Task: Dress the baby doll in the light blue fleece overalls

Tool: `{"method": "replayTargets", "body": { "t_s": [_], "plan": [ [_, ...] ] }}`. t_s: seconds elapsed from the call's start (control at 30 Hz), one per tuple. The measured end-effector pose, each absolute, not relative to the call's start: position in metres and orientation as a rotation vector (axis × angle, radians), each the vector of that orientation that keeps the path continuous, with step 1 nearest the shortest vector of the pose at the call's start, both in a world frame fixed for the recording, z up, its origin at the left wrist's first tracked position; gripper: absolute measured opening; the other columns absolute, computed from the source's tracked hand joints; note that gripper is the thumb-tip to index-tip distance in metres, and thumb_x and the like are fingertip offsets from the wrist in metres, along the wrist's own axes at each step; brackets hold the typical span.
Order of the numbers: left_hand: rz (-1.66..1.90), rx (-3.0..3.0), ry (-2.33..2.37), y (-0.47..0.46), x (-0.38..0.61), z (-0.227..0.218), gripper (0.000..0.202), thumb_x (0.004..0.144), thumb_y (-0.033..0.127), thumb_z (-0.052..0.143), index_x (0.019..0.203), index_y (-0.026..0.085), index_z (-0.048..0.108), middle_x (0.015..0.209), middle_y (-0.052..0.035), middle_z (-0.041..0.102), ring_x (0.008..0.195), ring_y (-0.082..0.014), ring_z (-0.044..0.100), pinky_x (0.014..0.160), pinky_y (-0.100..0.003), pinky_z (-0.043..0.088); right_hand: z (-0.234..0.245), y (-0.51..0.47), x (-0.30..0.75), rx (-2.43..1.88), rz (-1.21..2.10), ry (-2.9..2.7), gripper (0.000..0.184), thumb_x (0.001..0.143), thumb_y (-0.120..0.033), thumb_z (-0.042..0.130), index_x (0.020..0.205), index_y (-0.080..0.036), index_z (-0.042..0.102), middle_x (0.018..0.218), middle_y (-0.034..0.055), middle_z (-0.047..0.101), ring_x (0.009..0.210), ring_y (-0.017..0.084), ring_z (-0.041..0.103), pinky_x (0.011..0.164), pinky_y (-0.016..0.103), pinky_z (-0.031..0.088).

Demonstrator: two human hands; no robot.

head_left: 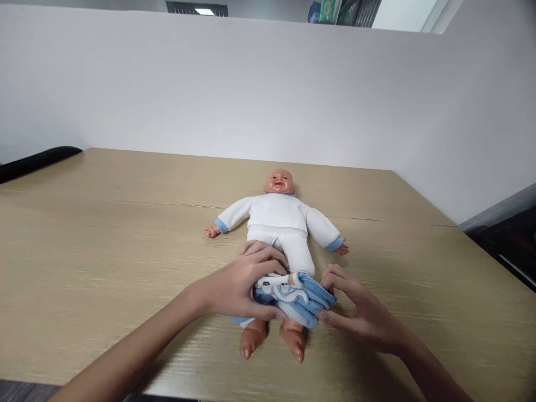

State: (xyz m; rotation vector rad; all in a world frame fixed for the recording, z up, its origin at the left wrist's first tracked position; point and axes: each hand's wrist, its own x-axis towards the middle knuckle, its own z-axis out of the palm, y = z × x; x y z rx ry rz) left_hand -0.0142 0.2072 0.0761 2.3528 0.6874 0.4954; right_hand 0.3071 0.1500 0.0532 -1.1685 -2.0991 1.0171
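A baby doll point(280, 215) lies on its back, head away from me, in a white long-sleeved top with blue cuffs. Its arms are spread and its bare feet point toward me. Over its lower legs sits a bunched blue and white doll garment point(299, 298) with a printed or stitched pattern; whether the legs pass through it I cannot tell. My left hand point(240, 282) is closed on the garment's left side, its fingertips partly hidden by the cloth. With thumb and fingers, my right hand point(355, 310) grips the garment's right edge.
The doll rests on a wide wooden table point(104, 251), with a seam across its far part. Behind it stands a pale partition wall point(251, 89). Dark objects border the table at the left point(42, 162) and right point(506, 245).
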Motion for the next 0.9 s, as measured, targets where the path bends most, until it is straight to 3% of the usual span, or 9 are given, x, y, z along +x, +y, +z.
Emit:
{"method": "replayTargets", "body": {
  "t_s": [0.13, 0.23, 0.33, 0.4, 0.47, 0.6, 0.8, 0.9],
  "plan": [
    [0.507, 2.244, 0.851, 0.209, -0.043, 0.07, 0.058, 0.083, 0.06, 0.09, 0.125, 0.027, 0.07, 0.177, -0.0116, 0.036, 0.162, -0.0447, 0.026, 0.134, -0.061, 0.024, 0.05, 0.167, 0.31, -1.051, 1.135, -2.001, 0.012, 0.105, -0.039, 0.069, 0.106, -0.026, 0.07, 0.115, 0.0065, 0.066, 0.111, 0.028, 0.062, 0.102, 0.04, 0.051],
    [0.538, 2.135, 0.836, 0.217, -0.055, 0.064, 0.041, 0.088, 0.052, 0.088, 0.114, 0.025, 0.071, 0.18, -0.0085, 0.033, 0.166, -0.0415, 0.023, 0.136, -0.059, 0.021, 0.04, 0.185, 0.303, -1.006, 1.162, -1.821, 0.016, 0.107, -0.04, 0.062, 0.104, -0.026, 0.069, 0.112, 0.0051, 0.065, 0.11, 0.027, 0.061, 0.103, 0.038, 0.049],
    [0.665, 1.955, 0.784, 0.23, -0.051, 0.053, 0.026, 0.098, 0.046, 0.079, 0.105, 0.023, 0.07, 0.166, -0.0104, 0.05, 0.156, -0.0346, 0.042, 0.133, -0.051, 0.031, 0.022, 0.204, 0.289, -1.048, 1.18, -1.577, 0.019, 0.102, -0.043, 0.064, 0.101, -0.025, 0.07, 0.112, 0.004, 0.066, 0.11, 0.027, 0.06, 0.102, 0.036, 0.049],
    [0.803, 1.774, 0.809, 0.238, -0.042, 0.041, 0.026, 0.102, 0.046, 0.072, 0.107, 0.021, 0.069, 0.147, -0.0117, 0.061, 0.139, -0.03, 0.056, 0.123, -0.045, 0.042, 0.008, 0.213, 0.278, -1.067, 1.26, -1.377, 0.022, 0.1, -0.046, 0.066, 0.105, -0.026, 0.071, 0.109, 0.003, 0.068, 0.106, 0.027, 0.061, 0.098, 0.037, 0.051],
    [0.918, 1.604, 0.866, 0.243, -0.034, 0.027, 0.03, 0.104, 0.049, 0.069, 0.11, 0.02, 0.067, 0.125, -0.0093, 0.065, 0.12, -0.0259, 0.061, 0.11, -0.04, 0.048, -0.004, 0.218, 0.269, -1.062, 1.335, -1.191, 0.022, 0.099, -0.048, 0.067, 0.107, -0.027, 0.069, 0.1, 0.0003, 0.068, 0.097, 0.025, 0.061, 0.093, 0.036, 0.053],
    [0.953, 1.431, 0.995, 0.239, -0.037, 0.01, 0.036, 0.104, 0.054, 0.069, 0.111, 0.02, 0.063, 0.103, -0.0024, 0.059, 0.098, -0.0201, 0.056, 0.09, -0.032, 0.046, -0.015, 0.216, 0.264, -1.064, 1.432, -1.003, 0.023, 0.1, -0.049, 0.073, 0.104, -0.029, 0.064, 0.094, -0.0041, 0.065, 0.092, 0.021, 0.06, 0.088, 0.03, 0.051],
    [0.786, 1.489, 0.917, 0.232, -0.055, 0.013, 0.036, 0.103, 0.054, 0.071, 0.102, 0.019, 0.062, 0.104, -0.0021, 0.054, 0.1, -0.0199, 0.052, 0.09, -0.031, 0.045, -0.012, 0.212, 0.268, -1.063, 1.511, -0.947, 0.023, 0.099, -0.048, 0.075, 0.102, -0.028, 0.064, 0.098, -0.0031, 0.068, 0.097, 0.022, 0.062, 0.09, 0.03, 0.051],
    [0.855, 1.348, 0.902, 0.236, -0.053, 0.007, 0.038, 0.105, 0.057, 0.067, 0.104, 0.021, 0.057, 0.097, 0.0005, 0.052, 0.092, -0.0171, 0.05, 0.085, -0.029, 0.043, -0.011, 0.214, 0.271, -1.072, 1.506, -1.0, 0.022, 0.098, -0.048, 0.074, 0.104, -0.029, 0.065, 0.091, -0.0033, 0.063, 0.089, 0.022, 0.058, 0.084, 0.031, 0.05]
  ]
}}
